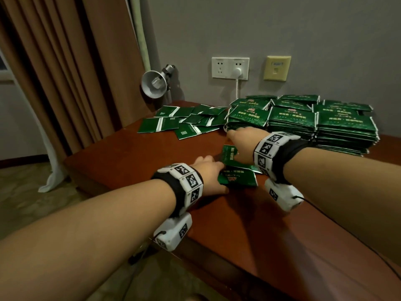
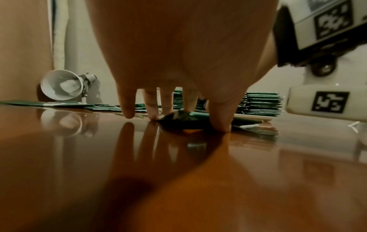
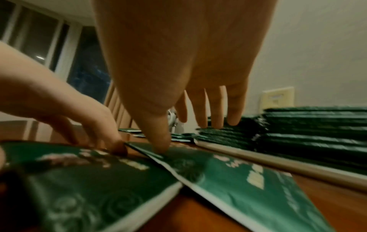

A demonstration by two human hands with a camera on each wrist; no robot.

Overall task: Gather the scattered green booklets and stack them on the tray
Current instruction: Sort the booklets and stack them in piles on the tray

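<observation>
Two green booklets lie side by side near the middle of the brown table (image 1: 130,161). My left hand (image 1: 222,177) grips the nearer booklet (image 1: 238,181), its fingers at the far edge and its thumb at the near edge, so the booklet (image 2: 186,117) buckles up between them. My right hand (image 1: 235,146) presses its thumb on the second booklet (image 1: 229,153), while its straight fingers reach out over the front stack (image 3: 218,133). Tall stacks of booklets (image 1: 325,124) fill the tray, whose pale rim (image 3: 258,163) shows in the right wrist view. Several loose booklets (image 1: 184,120) lie scattered at the back left.
A silver clamp lamp (image 1: 154,83) stands at the table's back left corner. A white cord (image 1: 237,88) drops from the wall socket (image 1: 230,68) behind the stacks. Brown curtains (image 1: 65,72) hang on the left. The table's left edge runs close to my left wrist.
</observation>
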